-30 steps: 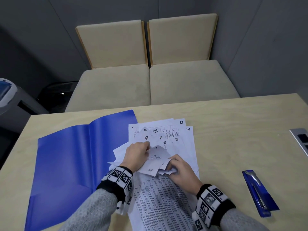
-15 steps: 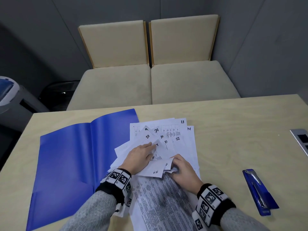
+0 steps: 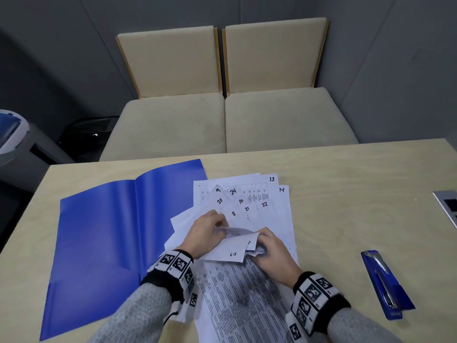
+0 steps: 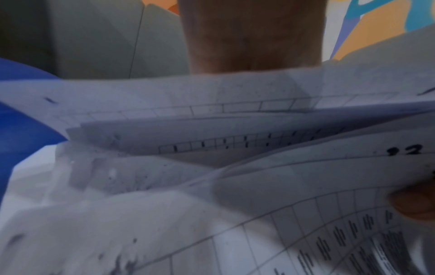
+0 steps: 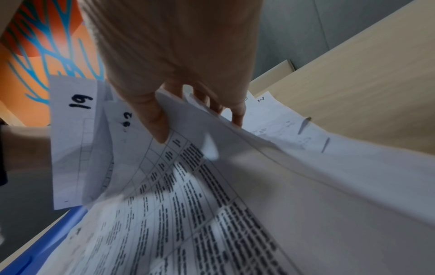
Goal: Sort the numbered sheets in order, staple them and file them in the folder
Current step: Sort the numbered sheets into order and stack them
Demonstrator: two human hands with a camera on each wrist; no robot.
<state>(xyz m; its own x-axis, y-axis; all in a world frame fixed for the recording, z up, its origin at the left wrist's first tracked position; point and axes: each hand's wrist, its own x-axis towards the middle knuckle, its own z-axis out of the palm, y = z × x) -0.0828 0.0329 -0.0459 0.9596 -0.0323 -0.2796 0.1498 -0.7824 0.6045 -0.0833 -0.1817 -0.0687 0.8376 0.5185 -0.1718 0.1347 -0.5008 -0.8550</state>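
White numbered sheets [image 3: 247, 201] lie fanned on the table, with 13, 14, 22, 24, 9, 20, 10, 21 and 8 showing. My left hand [image 3: 205, 231] curls over the near edge of the fan and holds up a bent sheet. My right hand [image 3: 269, 251] pinches the corners of several sheets [image 5: 235, 186], thumb on top and fingers below; one sheet beside it reads 19 [image 5: 75, 130]. An open blue folder [image 3: 103, 243] lies to the left, partly under the sheets. A blue stapler [image 3: 384, 285] lies apart on the right.
The pale wooden table [image 3: 346, 184] has a grey device [image 3: 447, 206] at its right edge. Two beige chairs [image 3: 222, 120] stand behind the far edge. A grey and blue bin [image 3: 14, 134] stands left of the table.
My left hand laid a sheet flat on the fan, then curled back to lift another sheet's edge. A sheet marked 8 now shows on the fan. My right hand kept its pinch.
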